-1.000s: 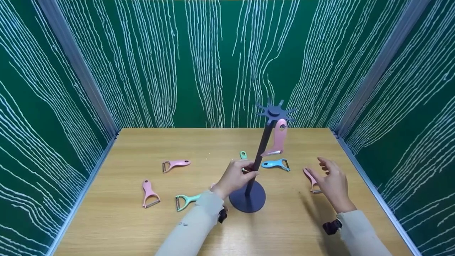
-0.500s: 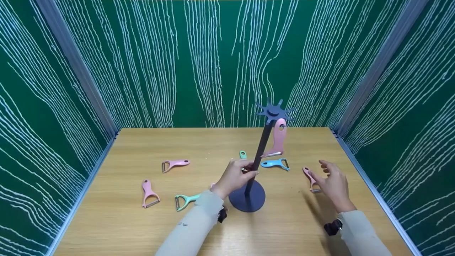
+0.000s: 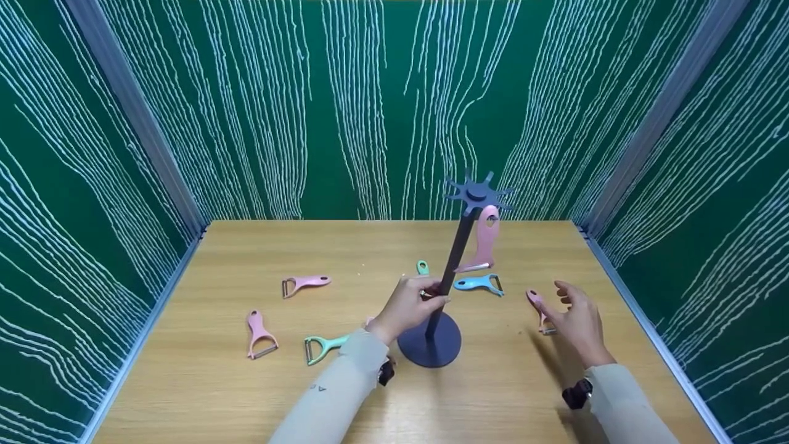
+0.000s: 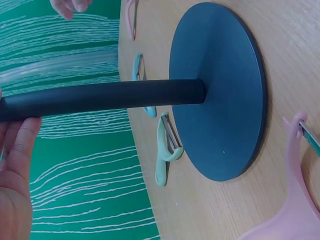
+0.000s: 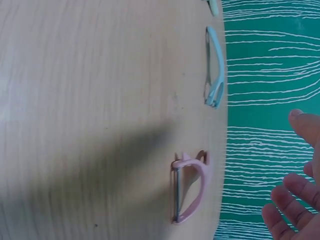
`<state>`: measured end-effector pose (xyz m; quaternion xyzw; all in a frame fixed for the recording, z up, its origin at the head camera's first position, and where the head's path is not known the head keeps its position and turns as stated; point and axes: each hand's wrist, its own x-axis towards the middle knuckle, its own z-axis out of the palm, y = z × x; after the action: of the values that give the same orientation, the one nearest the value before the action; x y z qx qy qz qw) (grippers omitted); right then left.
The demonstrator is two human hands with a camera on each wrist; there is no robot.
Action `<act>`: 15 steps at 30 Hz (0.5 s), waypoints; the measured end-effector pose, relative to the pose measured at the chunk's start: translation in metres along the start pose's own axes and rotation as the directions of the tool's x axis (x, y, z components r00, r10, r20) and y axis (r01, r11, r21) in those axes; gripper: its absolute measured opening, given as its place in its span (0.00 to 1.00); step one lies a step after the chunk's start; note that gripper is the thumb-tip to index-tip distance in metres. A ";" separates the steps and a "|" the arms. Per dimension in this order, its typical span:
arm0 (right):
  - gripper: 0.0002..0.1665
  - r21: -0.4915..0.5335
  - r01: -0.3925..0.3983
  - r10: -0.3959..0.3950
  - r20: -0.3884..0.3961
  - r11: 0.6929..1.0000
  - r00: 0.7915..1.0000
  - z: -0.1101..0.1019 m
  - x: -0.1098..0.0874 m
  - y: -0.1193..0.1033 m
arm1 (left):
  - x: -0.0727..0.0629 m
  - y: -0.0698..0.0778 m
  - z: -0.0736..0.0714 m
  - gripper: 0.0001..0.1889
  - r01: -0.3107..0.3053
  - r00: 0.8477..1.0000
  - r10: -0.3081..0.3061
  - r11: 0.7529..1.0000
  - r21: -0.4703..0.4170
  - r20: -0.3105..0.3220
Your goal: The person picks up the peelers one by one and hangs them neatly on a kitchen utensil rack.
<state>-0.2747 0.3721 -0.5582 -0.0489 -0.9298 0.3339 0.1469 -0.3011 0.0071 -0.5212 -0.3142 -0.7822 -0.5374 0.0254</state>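
Note:
My left hand [image 3: 408, 309] grips the pole [image 3: 457, 250] of a dark stand, thumb and fingers around it. The stand's round base [image 4: 225, 100] rests on the table. From its star-shaped top [image 3: 476, 193] hangs a pink peeler [image 3: 487, 237] by the hole in its handle. My right hand [image 3: 579, 324] hovers at the right with thumb and fingers spread, holding nothing. Just left of it lies another pink peeler [image 3: 535, 301], partly covered by the thumb in the head view. The right wrist view shows that pink peeler [image 5: 205, 180] on the table, apart from the fingers.
Behind the pole lie a blue peeler [image 3: 473, 283] and a green peeler [image 3: 422, 267], partly hidden. At the left are two pink peelers [image 3: 314, 281] and a mint-green peeler [image 3: 320, 348] beside my left sleeve. Green patterned walls [image 3: 351, 111] enclose the table [image 3: 203, 394].
My right hand has drawn slightly down toward me beside the pink peeler. My left hand stays on the pole, and the peelers have not moved.

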 end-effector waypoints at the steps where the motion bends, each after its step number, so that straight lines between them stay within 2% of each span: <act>1: 0.44 0.004 -0.012 0.012 0.018 1.000 1.000 0.000 0.001 0.001 | 0.000 0.000 0.000 0.11 0.005 1.000 -0.005 1.000 -0.002 0.001; 5: 0.49 0.032 -0.082 0.078 0.097 0.996 0.992 0.002 0.004 0.007 | 0.000 -0.001 0.001 0.10 0.009 1.000 -0.009 1.000 -0.006 0.007; 9: 0.49 0.047 -0.122 0.112 0.178 0.991 0.978 0.004 0.009 0.015 | 0.000 -0.002 0.000 0.10 0.003 1.000 -0.003 1.000 -0.004 0.007; 12: 0.48 0.034 -0.091 0.082 0.205 0.995 0.975 0.005 0.014 0.022 | 0.000 -0.001 0.000 0.10 -0.006 1.000 0.006 1.000 -0.008 0.001; 15: 0.49 0.020 -0.093 0.086 0.230 0.996 0.970 0.007 0.018 0.026 | 0.000 -0.001 0.001 0.10 -0.015 1.000 0.015 1.000 -0.013 -0.005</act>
<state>-0.2939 0.3915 -0.5756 -0.0496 -0.9322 0.3577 0.0246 -0.3012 0.0079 -0.5224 -0.3191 -0.7763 -0.5428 0.0293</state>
